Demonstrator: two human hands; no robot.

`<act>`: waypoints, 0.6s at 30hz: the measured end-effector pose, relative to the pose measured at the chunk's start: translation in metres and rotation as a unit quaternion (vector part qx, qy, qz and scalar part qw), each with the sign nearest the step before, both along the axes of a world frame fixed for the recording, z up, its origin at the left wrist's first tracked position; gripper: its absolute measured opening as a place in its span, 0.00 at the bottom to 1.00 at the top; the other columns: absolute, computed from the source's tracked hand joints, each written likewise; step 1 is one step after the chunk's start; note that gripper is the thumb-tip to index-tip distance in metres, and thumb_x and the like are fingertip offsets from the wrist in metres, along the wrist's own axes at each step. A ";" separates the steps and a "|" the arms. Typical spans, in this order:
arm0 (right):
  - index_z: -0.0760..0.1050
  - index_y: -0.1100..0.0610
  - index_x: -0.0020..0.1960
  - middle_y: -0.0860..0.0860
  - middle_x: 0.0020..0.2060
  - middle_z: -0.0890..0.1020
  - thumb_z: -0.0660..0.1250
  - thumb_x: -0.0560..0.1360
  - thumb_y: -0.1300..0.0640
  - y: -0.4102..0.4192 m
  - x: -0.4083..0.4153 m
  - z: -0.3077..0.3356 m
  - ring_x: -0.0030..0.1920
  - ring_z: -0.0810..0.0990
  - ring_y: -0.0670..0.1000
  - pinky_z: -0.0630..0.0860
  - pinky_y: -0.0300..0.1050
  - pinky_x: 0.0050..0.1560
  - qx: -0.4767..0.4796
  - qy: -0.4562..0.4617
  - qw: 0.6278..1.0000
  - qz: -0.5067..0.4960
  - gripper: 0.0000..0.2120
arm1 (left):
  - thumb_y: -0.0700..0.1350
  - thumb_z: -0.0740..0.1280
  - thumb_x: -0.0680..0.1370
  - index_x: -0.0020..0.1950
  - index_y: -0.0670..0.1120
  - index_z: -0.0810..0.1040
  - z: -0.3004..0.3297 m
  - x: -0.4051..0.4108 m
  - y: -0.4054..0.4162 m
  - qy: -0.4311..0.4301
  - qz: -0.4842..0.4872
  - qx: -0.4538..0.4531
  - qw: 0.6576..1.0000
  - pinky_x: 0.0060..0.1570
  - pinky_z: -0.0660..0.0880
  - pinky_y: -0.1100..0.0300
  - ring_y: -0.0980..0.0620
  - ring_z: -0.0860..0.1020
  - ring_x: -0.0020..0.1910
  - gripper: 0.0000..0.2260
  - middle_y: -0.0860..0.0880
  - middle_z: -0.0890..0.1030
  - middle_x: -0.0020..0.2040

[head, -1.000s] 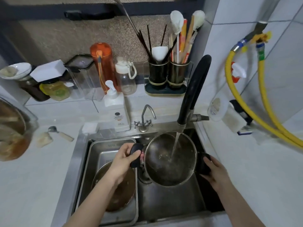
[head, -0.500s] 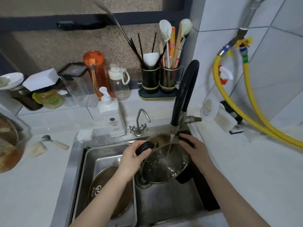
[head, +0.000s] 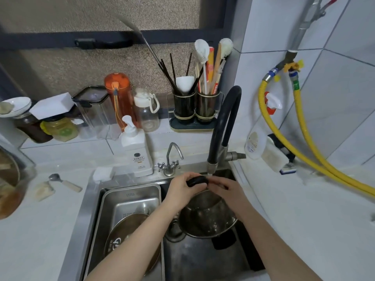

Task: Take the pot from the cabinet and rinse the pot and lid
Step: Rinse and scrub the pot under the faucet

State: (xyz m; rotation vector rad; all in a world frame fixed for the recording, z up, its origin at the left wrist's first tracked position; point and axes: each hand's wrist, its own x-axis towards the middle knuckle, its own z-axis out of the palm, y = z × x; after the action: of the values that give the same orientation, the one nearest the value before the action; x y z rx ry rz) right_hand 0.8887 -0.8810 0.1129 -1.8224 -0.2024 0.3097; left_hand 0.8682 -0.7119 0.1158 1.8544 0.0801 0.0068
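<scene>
Head view, frame centre: left hand (head: 183, 189) grasps the pot (head: 207, 218) by its black handle (head: 197, 181), tilted under the faucet (head: 221, 126). Right hand (head: 227, 189) presses the rim; its grip cannot be told

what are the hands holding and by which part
The left hand grips the pot by its black side handle; the right hand holds its far rim under the tap.

- One head-worn wide-angle view, looking forward and steeply down, close over the sink (head: 129, 180).
- It faces the window ledge and the tiled wall behind.
</scene>
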 end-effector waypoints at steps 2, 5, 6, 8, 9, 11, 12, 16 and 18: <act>0.79 0.38 0.52 0.42 0.48 0.84 0.69 0.73 0.57 -0.003 -0.001 0.000 0.51 0.81 0.38 0.75 0.30 0.52 -0.011 -0.004 1.000 0.008 0.14 | 0.47 0.76 0.67 0.40 0.59 0.80 0.001 0.005 -0.004 0.016 0.000 -0.005 1.000 0.37 0.74 0.72 0.62 0.81 0.39 0.09 0.58 0.84 0.38; 0.77 0.35 0.51 0.37 0.46 0.83 0.68 0.73 0.56 -0.008 0.000 0.000 0.48 0.80 0.34 0.73 0.25 0.49 -0.027 -0.025 0.999 -0.010 0.15 | 0.53 0.77 0.63 0.41 0.58 0.79 0.001 0.012 -0.013 0.028 -0.004 0.003 1.000 0.37 0.74 0.70 0.63 0.81 0.38 0.10 0.58 0.83 0.37; 0.76 0.34 0.50 0.34 0.44 0.83 0.68 0.74 0.57 -0.010 0.001 0.000 0.48 0.79 0.32 0.72 0.23 0.46 -0.024 -0.026 0.999 -0.019 0.16 | 0.55 0.77 0.61 0.41 0.57 0.79 0.000 0.014 -0.016 0.027 -0.001 0.003 1.000 0.37 0.75 0.69 0.63 0.81 0.38 0.12 0.58 0.83 0.37; 0.74 0.34 0.51 0.29 0.43 0.82 0.68 0.74 0.58 -0.014 0.002 0.001 0.48 0.78 0.30 0.70 0.20 0.44 -0.019 -0.026 0.999 -0.020 0.17 | 0.58 0.76 0.58 0.41 0.55 0.77 -0.003 0.018 -0.019 0.024 0.014 0.001 1.000 0.40 0.77 0.64 0.61 0.80 0.38 0.17 0.56 0.82 0.38; 0.73 0.34 0.52 0.27 0.43 0.81 0.68 0.74 0.57 -0.015 0.003 0.001 0.49 0.77 0.29 0.69 0.20 0.44 -0.026 -0.026 0.999 -0.006 0.18 | 0.59 0.76 0.56 0.42 0.55 0.76 -0.004 0.019 -0.020 0.024 0.021 0.001 0.999 0.41 0.77 0.63 0.59 0.80 0.40 0.19 0.55 0.82 0.39; 0.73 0.35 0.57 0.29 0.47 0.81 0.68 0.74 0.54 -0.013 0.004 0.001 0.50 0.77 0.30 0.71 0.22 0.48 -0.060 -0.029 0.997 0.030 0.17 | 0.58 0.76 0.57 0.41 0.54 0.73 -0.005 0.022 -0.021 0.030 0.025 0.004 0.999 0.43 0.77 0.58 0.54 0.79 0.42 0.20 0.53 0.80 0.41; 0.73 0.38 0.60 0.33 0.48 0.82 0.68 0.74 0.54 -0.012 0.006 0.000 0.50 0.78 0.33 0.73 0.27 0.51 -0.075 -0.028 0.996 0.038 0.17 | 0.56 0.77 0.59 0.40 0.53 0.71 -0.006 0.022 -0.022 0.033 0.021 0.004 0.999 0.43 0.76 0.57 0.53 0.78 0.42 0.19 0.51 0.78 0.41; 0.77 0.47 0.58 0.42 0.49 0.82 0.71 0.71 0.51 -0.011 0.008 -0.008 0.49 0.79 0.38 0.73 0.29 0.48 -0.097 -0.032 0.995 0.021 0.15 | 0.53 0.77 0.62 0.41 0.54 0.72 -0.006 0.017 -0.016 0.051 0.011 0.013 0.999 0.38 0.72 0.66 0.58 0.78 0.39 0.17 0.54 0.78 0.40; 0.79 0.43 0.54 0.41 0.46 0.83 0.72 0.70 0.50 -0.008 0.004 -0.011 0.46 0.79 0.35 0.71 0.23 0.44 -0.091 -0.028 0.995 0.013 0.13 | 0.51 0.77 0.65 0.42 0.53 0.74 -0.007 0.012 -0.011 0.073 0.023 -0.022 0.997 0.38 0.75 0.68 0.60 0.79 0.39 0.13 0.54 0.80 0.40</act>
State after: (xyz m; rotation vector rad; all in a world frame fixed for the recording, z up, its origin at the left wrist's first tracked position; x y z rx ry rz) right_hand 0.8930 -0.8888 0.1019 -2.0117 -0.2434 0.3027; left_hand 0.8799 -0.7226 0.1084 1.8070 0.2233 -0.0976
